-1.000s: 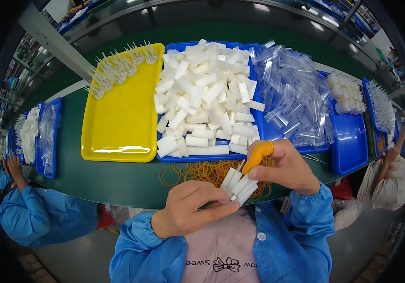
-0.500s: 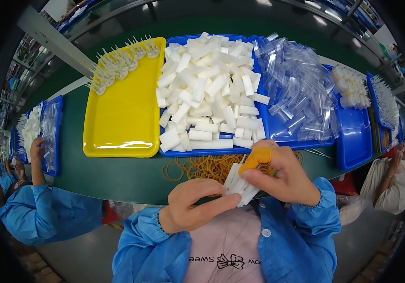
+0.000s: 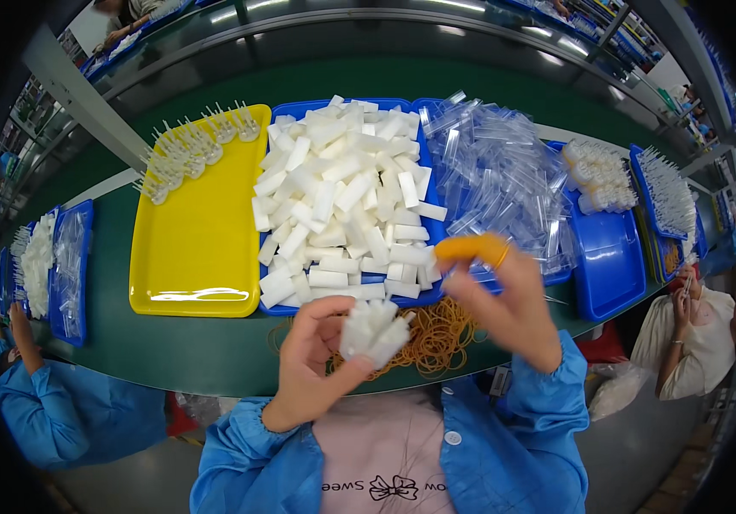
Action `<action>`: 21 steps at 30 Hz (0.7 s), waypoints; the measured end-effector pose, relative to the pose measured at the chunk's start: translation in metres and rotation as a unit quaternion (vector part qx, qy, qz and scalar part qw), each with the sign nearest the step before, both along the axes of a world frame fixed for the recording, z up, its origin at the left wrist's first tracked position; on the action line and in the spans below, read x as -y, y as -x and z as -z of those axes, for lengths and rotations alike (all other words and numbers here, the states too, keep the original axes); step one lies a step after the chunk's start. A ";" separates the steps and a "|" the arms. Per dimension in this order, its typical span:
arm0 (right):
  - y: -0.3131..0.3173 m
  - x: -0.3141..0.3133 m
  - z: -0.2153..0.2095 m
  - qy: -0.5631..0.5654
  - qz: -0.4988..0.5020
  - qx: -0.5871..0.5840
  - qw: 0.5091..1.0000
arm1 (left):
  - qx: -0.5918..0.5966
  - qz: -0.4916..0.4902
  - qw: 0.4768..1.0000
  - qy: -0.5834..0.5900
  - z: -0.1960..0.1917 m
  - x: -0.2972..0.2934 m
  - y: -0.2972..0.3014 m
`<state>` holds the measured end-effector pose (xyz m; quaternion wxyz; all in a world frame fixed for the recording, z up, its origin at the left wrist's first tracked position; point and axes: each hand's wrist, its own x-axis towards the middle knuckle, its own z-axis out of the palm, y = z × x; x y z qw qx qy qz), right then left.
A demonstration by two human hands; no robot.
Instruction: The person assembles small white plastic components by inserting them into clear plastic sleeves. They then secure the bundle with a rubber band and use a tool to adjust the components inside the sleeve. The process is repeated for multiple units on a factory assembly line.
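Your left hand (image 3: 312,364) holds a small bundle of white plastic pieces (image 3: 374,330) just above the near edge of the green counter (image 3: 171,351); its grip is closed around the bundle, thumb below and fingers curled behind it. Your right hand (image 3: 505,304) is raised just beside the bundle, blurred, with an orange finger cot (image 3: 471,248) on the forefinger. Its fingers are spread and loosely curled; you cannot tell whether it has hold of anything.

Under both hands a heap of tan rubber bands (image 3: 432,338) lies on the counter. Beyond it a blue tray (image 3: 424,295) is piled with loose white plastic pieces (image 3: 342,197). To its left stands a yellow tray (image 3: 197,248), mostly bare, with small clear plastic forks (image 3: 188,146) lined along its far rim. To the right lies a heap of clear plastic sleeves (image 3: 501,176), then another blue tray (image 3: 608,261) with banded white bundles (image 3: 595,167) at its far end.

At your left a person in a blue sleeve (image 3: 59,411) works beside more blue trays (image 3: 68,274); at your right sits another person in a pale top (image 3: 702,343).
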<state>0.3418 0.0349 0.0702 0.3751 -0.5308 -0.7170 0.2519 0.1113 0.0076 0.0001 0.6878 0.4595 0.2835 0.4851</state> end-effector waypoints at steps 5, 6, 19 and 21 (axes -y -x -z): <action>-0.055 -0.018 0.030 -0.057 0.059 0.348 0.934 | 0.083 -0.015 0.983 0.165 -0.013 -0.008 0.007; -0.057 -0.016 0.035 -0.043 0.054 0.411 0.909 | 0.113 0.004 0.975 0.192 -0.013 -0.010 0.010; -0.055 -0.015 0.059 -0.037 -0.032 0.253 0.966 | 0.199 0.089 0.944 0.246 -0.005 -0.008 0.016; -0.050 -0.016 0.062 -0.044 -0.039 0.236 0.970 | 0.219 0.096 0.938 0.250 -0.005 -0.006 0.017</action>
